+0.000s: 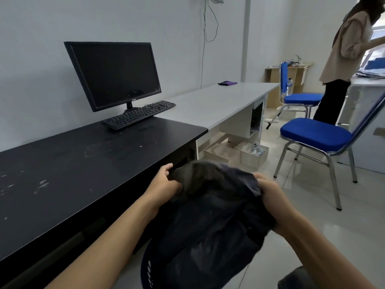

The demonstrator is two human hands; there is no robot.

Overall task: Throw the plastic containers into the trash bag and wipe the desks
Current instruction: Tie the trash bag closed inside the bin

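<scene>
A black trash bag hangs in front of me, just off the front edge of the black desk. My left hand grips the bag's rim on the left, and my right hand bunches the rim on the right. The bag's mouth is partly gathered and its inside is too dark to see. The black desk carries pale smears and scuffs. Beyond it stands a grey desk with a purple cloth lying at its far end. No plastic container shows on either desk.
A monitor and keyboard stand on the black desk by the wall. Two blue chairs stand on the tiled floor at right. A person stands at another desk, far right. Cardboard boxes sit under the grey desk.
</scene>
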